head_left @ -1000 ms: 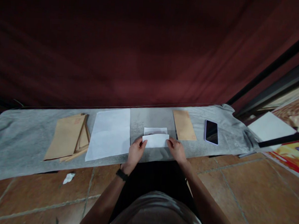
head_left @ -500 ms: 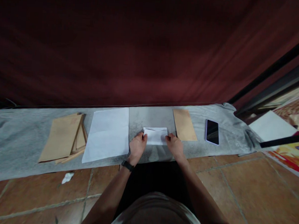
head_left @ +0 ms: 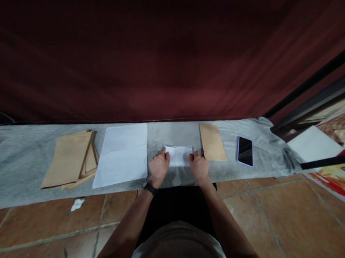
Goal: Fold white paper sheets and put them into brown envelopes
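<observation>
A folded sheet of white paper [head_left: 179,157] lies on the grey cloth right in front of me. My left hand [head_left: 159,166] is closed on its left end, thumb on top. At the opposite end, my right hand [head_left: 198,165] pinches the paper in the same way. Just beyond the right hand rests a brown envelope [head_left: 213,142]. To the left of my left hand is a stack of white paper sheets [head_left: 123,155]. Further left, several brown envelopes [head_left: 69,160] sit in a loose, fanned pile.
A phone [head_left: 245,151] with a dark screen lies right of the single envelope. The grey cloth [head_left: 17,155] covers a long, narrow surface below a dark red curtain [head_left: 164,67]. Crumpled white tissue [head_left: 77,204] is on the tiled floor [head_left: 286,212]. A dark metal bar [head_left: 327,162] juts in at right.
The folded paper's upper layer now sits closer to its far edge, narrowing the strip seen behind it. My right hand has shifted slightly left along the paper.
</observation>
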### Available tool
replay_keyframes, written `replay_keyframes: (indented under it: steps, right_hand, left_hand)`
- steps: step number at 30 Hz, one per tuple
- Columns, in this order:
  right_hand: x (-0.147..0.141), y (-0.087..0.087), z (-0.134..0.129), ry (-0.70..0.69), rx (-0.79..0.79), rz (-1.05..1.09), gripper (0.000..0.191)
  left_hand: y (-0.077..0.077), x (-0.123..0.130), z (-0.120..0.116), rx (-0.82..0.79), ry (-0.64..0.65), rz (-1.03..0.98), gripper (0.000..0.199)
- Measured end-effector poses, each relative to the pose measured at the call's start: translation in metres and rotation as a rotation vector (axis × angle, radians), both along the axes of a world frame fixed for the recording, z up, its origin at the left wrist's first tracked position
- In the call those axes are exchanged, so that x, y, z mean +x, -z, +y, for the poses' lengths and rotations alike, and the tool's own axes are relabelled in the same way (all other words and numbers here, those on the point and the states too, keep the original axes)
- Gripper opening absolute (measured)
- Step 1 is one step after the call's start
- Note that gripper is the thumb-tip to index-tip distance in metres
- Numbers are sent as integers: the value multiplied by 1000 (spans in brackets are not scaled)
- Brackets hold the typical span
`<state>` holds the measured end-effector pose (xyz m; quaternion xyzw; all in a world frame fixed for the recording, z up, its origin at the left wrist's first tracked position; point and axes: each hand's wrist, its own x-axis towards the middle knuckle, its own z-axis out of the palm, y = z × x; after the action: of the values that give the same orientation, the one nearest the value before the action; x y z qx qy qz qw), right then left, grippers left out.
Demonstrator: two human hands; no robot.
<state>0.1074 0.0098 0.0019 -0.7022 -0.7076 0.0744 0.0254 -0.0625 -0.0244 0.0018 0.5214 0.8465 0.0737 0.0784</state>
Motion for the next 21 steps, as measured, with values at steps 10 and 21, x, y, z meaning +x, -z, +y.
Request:
replay_keyframes:
  steps: [10, 21]
  right_hand:
    - [-4, 6, -10, -3, 68, 74, 34]
    - [-9, 35, -33, -381, 347, 237, 46]
  left_hand:
    - [2, -1, 1, 8, 9, 14, 45]
    - [0, 0, 2, 6, 40, 24, 44]
